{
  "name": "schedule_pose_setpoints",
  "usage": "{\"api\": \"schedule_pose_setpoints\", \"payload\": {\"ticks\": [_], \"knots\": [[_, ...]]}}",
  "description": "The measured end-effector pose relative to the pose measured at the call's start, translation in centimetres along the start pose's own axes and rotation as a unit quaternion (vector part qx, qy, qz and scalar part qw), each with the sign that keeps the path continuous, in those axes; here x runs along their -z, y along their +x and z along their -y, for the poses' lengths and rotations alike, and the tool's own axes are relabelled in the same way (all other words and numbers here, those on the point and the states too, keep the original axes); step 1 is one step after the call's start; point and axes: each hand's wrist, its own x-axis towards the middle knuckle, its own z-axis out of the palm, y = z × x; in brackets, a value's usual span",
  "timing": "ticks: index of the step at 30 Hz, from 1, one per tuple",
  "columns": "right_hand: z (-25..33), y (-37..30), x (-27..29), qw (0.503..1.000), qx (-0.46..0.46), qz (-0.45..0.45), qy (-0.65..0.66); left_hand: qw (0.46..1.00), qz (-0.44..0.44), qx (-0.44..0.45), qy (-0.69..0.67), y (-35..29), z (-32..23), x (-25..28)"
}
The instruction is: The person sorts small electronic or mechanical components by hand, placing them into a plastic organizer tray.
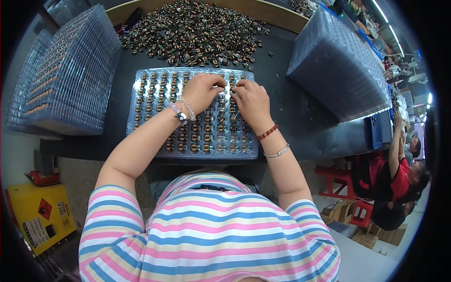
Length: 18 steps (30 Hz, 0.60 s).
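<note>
A clear plastic tray (252,146) lies in front of me on the dark table, its pockets holding rows of small copper-wound coils (207,128). Over the tray's upper right part, my left hand (199,91) is closed, thumb and fingers pinched together low above a column of pockets. Just to its right, my right hand (252,101) is closed in a pinch as well, fingertips down at the neighbouring pockets. What either pinch holds is too small and too covered to make out. Coils at the lower right of the tray sit less evenly than those at the left.
Beyond the tray spreads a large heap of loose coils (192,35), backed by a wooden ledge (282,19). Tall stacks of trays stand at the left (77,70) and right (336,66). A person in red (401,181) works at the far right, near red stools (336,181).
</note>
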Motion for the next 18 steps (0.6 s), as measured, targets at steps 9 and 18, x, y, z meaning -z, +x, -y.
{"api": "schedule_pose_setpoints", "payload": {"ticks": [9, 18], "knots": [[-0.2, -0.1, -0.6, 0.998, 0.006, -0.031, 0.045, 0.964, -0.033, -0.201, 0.174, -0.5, 1.4, -1.7], [0.1, 1.2, 0.2, 0.993, 0.052, 0.053, -0.094, 0.982, -0.015, -0.074, 0.174, -0.2, 0.4, -1.6]]}}
